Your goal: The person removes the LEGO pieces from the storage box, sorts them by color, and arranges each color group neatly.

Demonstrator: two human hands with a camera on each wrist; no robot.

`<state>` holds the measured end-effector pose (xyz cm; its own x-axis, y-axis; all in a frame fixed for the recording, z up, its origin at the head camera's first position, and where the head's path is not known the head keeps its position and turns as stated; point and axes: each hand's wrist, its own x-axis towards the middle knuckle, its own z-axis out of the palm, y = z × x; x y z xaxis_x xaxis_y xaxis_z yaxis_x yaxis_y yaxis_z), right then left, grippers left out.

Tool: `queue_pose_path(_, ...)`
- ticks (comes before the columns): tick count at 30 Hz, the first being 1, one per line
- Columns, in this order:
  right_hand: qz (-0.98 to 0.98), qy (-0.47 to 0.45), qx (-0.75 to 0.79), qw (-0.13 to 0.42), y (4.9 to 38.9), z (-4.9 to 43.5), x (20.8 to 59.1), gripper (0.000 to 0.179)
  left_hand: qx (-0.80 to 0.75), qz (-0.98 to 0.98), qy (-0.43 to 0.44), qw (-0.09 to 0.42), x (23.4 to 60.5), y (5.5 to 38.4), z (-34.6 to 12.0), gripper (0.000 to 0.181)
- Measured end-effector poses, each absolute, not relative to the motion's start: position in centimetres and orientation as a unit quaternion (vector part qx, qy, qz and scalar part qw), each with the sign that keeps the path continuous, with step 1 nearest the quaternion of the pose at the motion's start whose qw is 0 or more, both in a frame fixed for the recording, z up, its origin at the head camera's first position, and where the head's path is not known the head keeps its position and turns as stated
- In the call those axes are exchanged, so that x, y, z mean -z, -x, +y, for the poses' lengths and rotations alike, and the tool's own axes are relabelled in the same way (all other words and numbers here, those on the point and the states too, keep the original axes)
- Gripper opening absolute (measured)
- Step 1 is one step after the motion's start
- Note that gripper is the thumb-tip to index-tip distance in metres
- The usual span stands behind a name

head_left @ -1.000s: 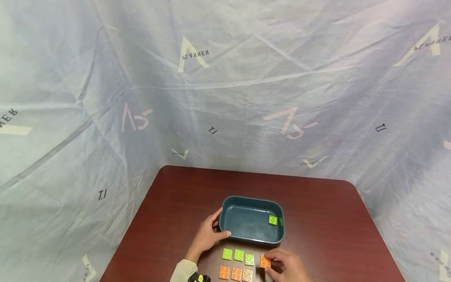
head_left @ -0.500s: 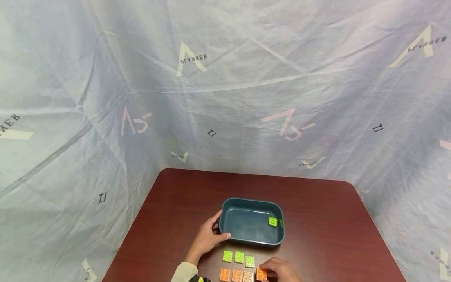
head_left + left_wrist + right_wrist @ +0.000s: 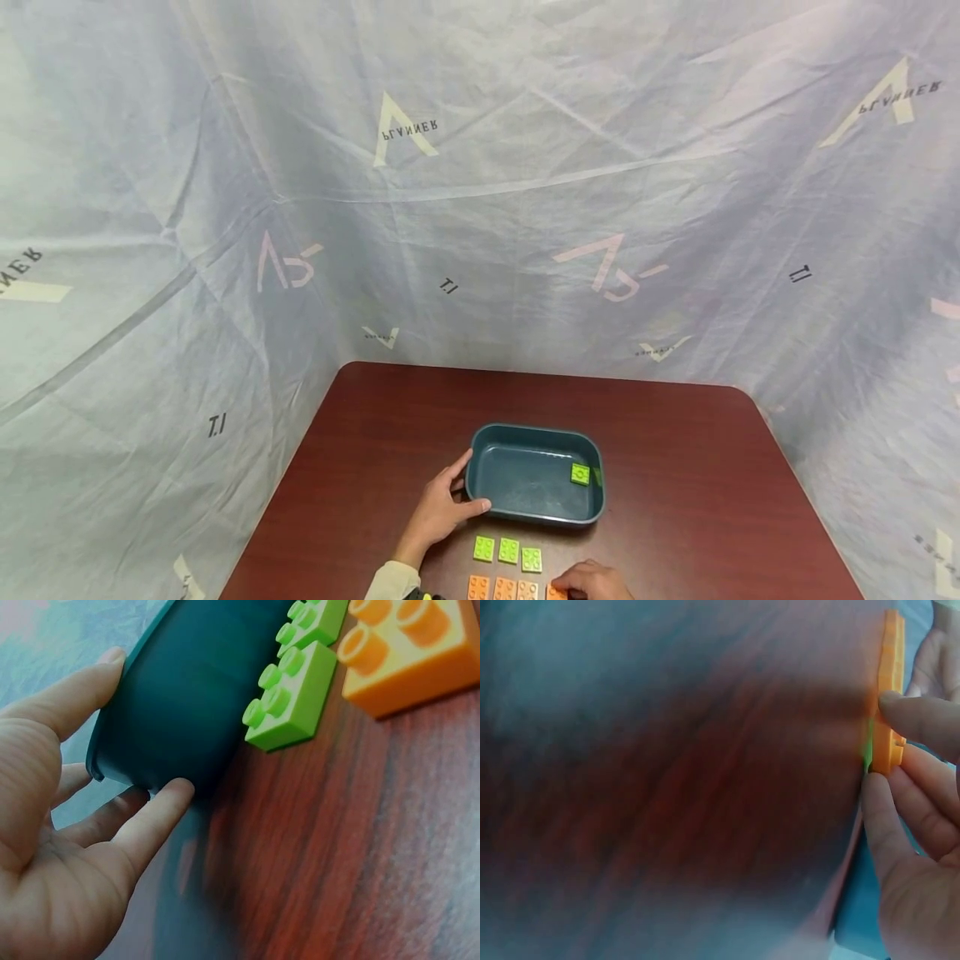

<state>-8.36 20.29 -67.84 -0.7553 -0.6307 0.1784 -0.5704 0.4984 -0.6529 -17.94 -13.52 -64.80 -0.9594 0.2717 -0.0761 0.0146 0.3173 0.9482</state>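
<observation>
A dark teal tray (image 3: 534, 521) lies on the table, a green toy building brick (image 3: 580, 474) inside at its right end. My left hand (image 3: 437, 510) grips the tray's left end, thumb at the near-left corner and fingers along the side; the left wrist view shows the fingertips against the wall. At the bottom edge of the head view, my right hand (image 3: 596, 581) pinches an orange brick (image 3: 885, 742) between thumb and fingers. This brick is the rightmost in a row of orange bricks (image 3: 478, 587), partly cut off by the frame. Green bricks (image 3: 508, 550) form another row before the tray.
The dark red wooden table (image 3: 697, 500) extends to both sides and behind the tray. Grey-white printed cloth (image 3: 495, 208) hangs around its back and sides.
My right hand has moved nearer the body and slightly left with the orange brick, from beside the green row to the end of the orange row. The left hand stays on the tray.
</observation>
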Motion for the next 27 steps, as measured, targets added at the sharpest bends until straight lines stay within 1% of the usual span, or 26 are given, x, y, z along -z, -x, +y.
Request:
queue_pose_path(4, 0.861, 0.371, 0.347, -0.001, 8.6, 20.3, 69.0, 0.018, -0.576, 0.805, -0.092, 0.108, 64.9, 17.9, -13.6, 0.091)
queue_pose_path(8, 0.863, 0.366, 0.348, -0.01, 8.4, 20.1, 68.8, 0.018, -0.583, 0.799, -0.093, 0.111, 65.0, 18.0, -13.7, 0.091)
queue_pose_path(15, 0.877, 0.344, 0.333, -0.026, 7.5, 19.0, 66.5, 0.014, -0.582, 0.801, -0.089, 0.113, 65.0, 18.0, -13.8, 0.092)
queue_pose_path(20, 0.873, 0.365, 0.322, -0.04, 8.1, 19.5, 68.2, 0.017, -0.582, 0.801, -0.09, 0.112, 64.9, 17.9, -13.6, 0.092)
queue_pose_path(23, 0.873, 0.365, 0.322, -0.038, 8.3, 19.8, 68.8, 0.02, -0.58, 0.802, -0.089, 0.113, 64.9, 17.8, -13.6, 0.093)
queue_pose_path(27, 0.885, 0.324, 0.334, -0.004, 7.9, 19.5, 66.8, 0.026, -0.581, 0.801, -0.086, 0.117, 64.8, 17.9, -13.6, 0.092)
